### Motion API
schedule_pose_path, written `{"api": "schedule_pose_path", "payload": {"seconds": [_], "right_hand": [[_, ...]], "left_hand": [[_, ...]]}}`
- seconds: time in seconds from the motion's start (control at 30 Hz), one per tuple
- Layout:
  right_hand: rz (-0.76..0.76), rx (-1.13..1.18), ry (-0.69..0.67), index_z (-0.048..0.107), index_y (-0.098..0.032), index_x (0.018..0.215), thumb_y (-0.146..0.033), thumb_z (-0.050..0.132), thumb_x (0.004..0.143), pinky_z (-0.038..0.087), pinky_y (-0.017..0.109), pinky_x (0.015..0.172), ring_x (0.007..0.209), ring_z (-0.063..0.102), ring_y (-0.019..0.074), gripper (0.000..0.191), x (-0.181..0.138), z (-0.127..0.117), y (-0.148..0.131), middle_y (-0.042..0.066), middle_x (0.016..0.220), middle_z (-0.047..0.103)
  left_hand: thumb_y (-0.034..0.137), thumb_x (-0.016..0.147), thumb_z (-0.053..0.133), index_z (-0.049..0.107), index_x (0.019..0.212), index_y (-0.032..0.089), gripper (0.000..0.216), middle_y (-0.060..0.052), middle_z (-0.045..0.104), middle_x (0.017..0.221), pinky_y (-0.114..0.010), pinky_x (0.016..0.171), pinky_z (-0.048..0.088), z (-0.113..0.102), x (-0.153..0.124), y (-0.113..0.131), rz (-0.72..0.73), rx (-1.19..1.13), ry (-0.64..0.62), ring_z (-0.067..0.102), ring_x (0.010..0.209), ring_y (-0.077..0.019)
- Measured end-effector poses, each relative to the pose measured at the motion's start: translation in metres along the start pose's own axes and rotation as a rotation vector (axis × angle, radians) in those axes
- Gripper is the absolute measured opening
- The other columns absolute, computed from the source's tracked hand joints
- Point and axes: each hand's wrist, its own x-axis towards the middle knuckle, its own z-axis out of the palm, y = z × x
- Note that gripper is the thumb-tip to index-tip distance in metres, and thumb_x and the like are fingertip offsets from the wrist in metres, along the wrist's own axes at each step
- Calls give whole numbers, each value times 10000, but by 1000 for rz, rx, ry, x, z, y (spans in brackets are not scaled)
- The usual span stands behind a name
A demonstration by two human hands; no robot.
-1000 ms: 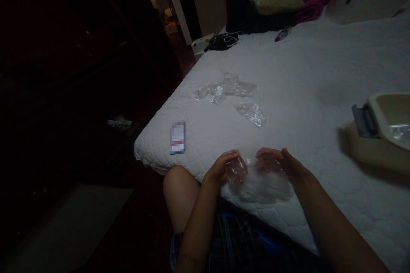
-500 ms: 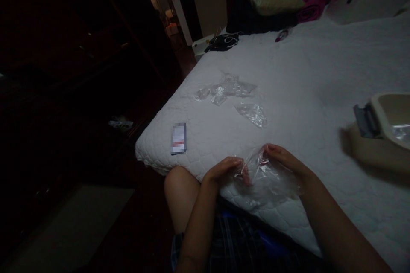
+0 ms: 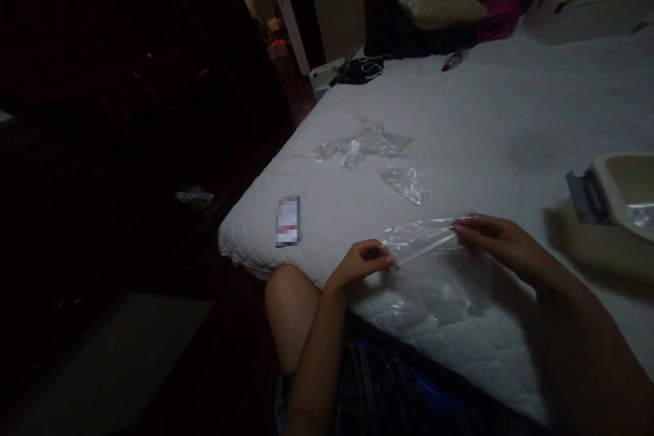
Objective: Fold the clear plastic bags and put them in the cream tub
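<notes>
Left hand (image 3: pixel 362 261) and right hand (image 3: pixel 494 238) pinch a clear bag (image 3: pixel 428 281) (glossy, thin plastic).

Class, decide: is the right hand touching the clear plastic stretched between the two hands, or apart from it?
Touching. The head view shows the right hand pinching the clear plastic near its upper edge.

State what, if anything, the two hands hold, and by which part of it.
A clear plastic bag, pinched near its upper edge, the left hand at one side and the right hand at the other.
</notes>
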Motion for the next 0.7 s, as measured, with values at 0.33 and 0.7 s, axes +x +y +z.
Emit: {"api": "schedule_pose_path", "payload": {"seconds": [0.33,0.7], "right_hand": [[-294,-447,284,626,-228,707,-678,529,717,464,308,510,553,593,176,460,-37,-18,-60,45,634,629],[-222,-440,268,648,-230,853,-640,589,677,412,266,404,474,534,131,450,-24,-24,-73,42,632,629]], "left_hand": [[494,739,646,646,705,142,354,-51,639,707,-256,686,445,21,-8,29,198,247,23,583,695,-138],[549,634,698,581,840,141,471,30,573,465,-196,353,375,20,-9,30,22,-64,141,482,316,-91]]}}
